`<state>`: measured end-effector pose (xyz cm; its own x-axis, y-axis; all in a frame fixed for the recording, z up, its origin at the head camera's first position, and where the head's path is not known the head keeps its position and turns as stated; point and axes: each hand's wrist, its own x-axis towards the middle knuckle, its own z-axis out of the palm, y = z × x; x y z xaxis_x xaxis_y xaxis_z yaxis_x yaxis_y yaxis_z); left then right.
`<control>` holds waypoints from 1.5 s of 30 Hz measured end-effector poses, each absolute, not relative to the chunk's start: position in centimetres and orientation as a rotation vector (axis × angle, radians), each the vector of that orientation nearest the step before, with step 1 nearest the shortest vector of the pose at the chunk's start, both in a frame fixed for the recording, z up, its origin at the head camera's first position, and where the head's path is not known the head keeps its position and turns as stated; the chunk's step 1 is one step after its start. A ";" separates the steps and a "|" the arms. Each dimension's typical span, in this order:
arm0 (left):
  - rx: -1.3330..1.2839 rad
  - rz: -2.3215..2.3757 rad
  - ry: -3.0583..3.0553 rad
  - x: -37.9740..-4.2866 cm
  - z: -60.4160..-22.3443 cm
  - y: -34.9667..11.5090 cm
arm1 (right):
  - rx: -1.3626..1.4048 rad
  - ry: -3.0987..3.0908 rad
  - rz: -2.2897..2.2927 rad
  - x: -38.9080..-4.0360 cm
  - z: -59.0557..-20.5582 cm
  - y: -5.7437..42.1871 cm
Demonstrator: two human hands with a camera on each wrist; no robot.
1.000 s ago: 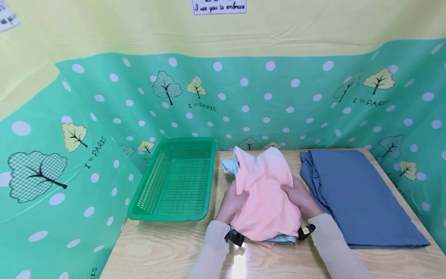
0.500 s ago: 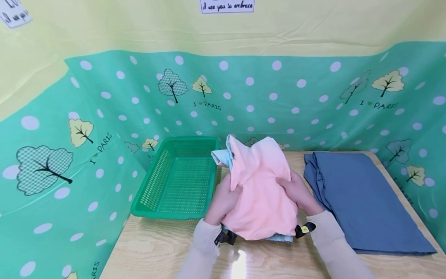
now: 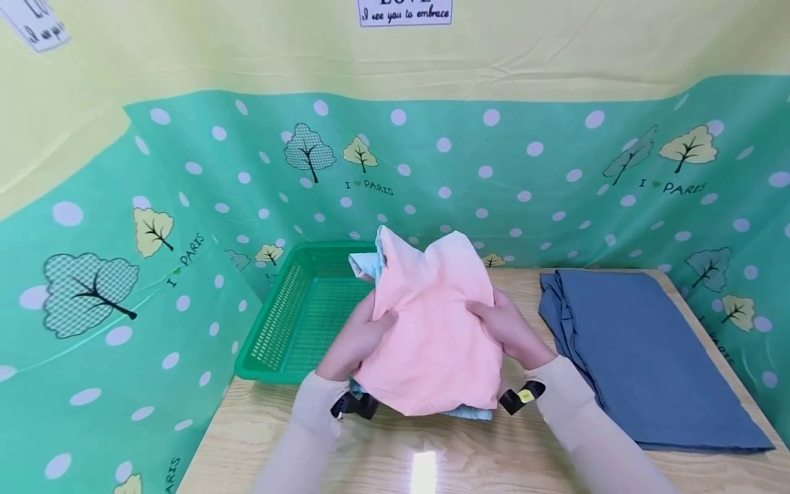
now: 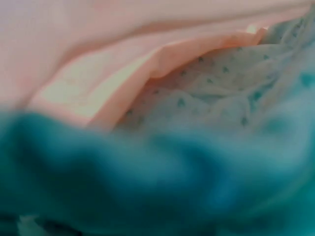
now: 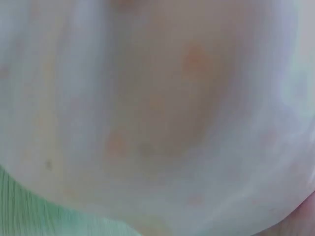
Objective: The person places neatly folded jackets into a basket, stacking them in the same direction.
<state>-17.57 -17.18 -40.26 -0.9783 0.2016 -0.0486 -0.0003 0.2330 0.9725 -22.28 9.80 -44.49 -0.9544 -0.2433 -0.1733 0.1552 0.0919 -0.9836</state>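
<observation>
A folded pink garment [image 3: 435, 329] with light blue cloth [image 3: 367, 265] showing at its upper left and lower edge is held up over the table's middle. My left hand [image 3: 358, 336] grips its left side, thumb on top, and my right hand [image 3: 509, 326] grips the right side the same way. The fingers of both hands are hidden beneath the cloth. In the left wrist view, pink fabric [image 4: 113, 73] lies over a pale patterned layer [image 4: 211, 83], with blurred blue-green cloth below. Whitish, blurred fabric [image 5: 162, 98] fills most of the right wrist view.
To the left stands a green plastic basket [image 3: 256, 370], its right side partly hidden by the garment and left hand. Folded dark blue cloth [image 3: 648, 357] lies on the right of the wooden table [image 3: 247, 439]. A patterned green and yellow curtain [image 3: 494, 171] surrounds the table.
Both hands have lifted the garment and carried it left toward the basket, where it now overlaps the basket's right side. The grip looks the same.
</observation>
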 end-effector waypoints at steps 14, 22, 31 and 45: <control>0.094 1.785 2.187 -19.1 -36.5 -24.0 | -0.256 1.713 -2.050 -22.6 -41.1 4.5; 0.018 1.706 2.171 -19.9 -35.7 -28.3 | -0.364 1.564 -2.006 -22.9 -40.7 1.5; -0.055 1.721 2.113 -20.0 -36.2 -32.3 | -0.396 1.429 -1.958 -23.2 -41.7 -1.7; -0.270 1.763 1.952 -21.4 -39.9 -36.7 | -0.271 1.431 -1.918 -23.4 -45.7 -5.2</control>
